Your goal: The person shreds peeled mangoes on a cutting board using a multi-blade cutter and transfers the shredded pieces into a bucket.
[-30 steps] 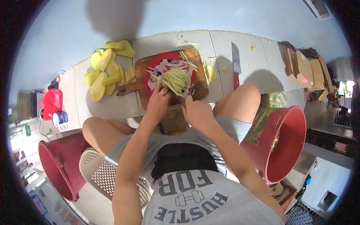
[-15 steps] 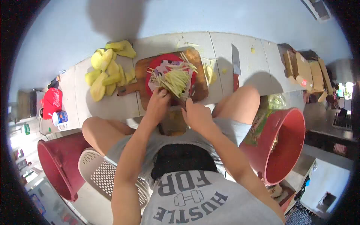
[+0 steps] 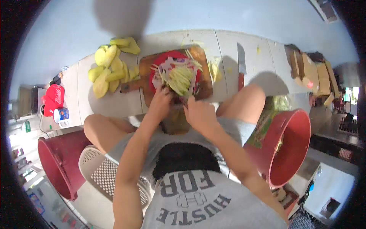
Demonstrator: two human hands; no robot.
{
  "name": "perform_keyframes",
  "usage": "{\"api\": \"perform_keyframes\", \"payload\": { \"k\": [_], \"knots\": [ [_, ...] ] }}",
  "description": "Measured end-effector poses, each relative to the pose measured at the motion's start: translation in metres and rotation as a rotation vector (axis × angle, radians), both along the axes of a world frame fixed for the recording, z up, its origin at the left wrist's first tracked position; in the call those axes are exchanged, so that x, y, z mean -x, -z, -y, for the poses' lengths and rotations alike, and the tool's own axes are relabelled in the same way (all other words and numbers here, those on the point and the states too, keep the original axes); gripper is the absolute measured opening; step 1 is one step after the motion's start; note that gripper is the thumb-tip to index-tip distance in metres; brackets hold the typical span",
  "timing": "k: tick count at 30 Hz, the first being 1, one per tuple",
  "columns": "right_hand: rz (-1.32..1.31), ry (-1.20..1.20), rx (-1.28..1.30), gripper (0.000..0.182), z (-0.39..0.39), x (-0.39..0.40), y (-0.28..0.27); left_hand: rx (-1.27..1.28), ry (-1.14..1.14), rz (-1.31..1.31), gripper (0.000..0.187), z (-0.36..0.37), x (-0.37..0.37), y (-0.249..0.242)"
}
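Observation:
A wooden board (image 3: 207,82) with a handle lies on the pale tiled surface, bearing a red plate (image 3: 172,55). Thin pale-green strips (image 3: 180,80) are heaped on the plate. My left hand (image 3: 162,100) is at the near-left edge of the heap, its fingers curled against the strips. Close by on the right, my right hand (image 3: 199,113) is closed around something small and dark, too hidden to make out. Peeled green pieces (image 3: 109,72) are piled left of the board. A knife (image 3: 241,63) lies flat to the right.
Red buckets stand at the left (image 3: 63,160) and right (image 3: 291,149). A perforated beige basket (image 3: 103,171) is beside the left bucket. A mug (image 3: 61,115) and a red cloth (image 3: 54,100) are at the far left. Cardboard boxes (image 3: 310,74) sit at the right.
The camera view has shifted slightly. My hands stay close together at the near edge of the heap, with only small movements.

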State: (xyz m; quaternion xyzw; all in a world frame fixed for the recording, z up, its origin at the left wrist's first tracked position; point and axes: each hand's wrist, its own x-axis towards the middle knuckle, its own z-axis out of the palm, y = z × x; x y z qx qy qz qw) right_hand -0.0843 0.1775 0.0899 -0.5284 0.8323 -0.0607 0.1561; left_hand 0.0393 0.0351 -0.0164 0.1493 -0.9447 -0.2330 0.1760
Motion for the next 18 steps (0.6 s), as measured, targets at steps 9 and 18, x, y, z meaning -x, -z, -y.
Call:
{"api": "perform_keyframes", "payload": {
  "k": [9, 18],
  "knots": [
    [0.033, 0.011, 0.006, 0.031, 0.0, -0.004, -0.007, -0.076, -0.041, -0.053, 0.029, 0.0, 0.002, -0.015],
    [0.062, 0.017, -0.015, 0.03, -0.003, -0.009, -0.003, -0.011, -0.026, -0.131, 0.029, -0.001, 0.001, -0.017]
  ]
}}
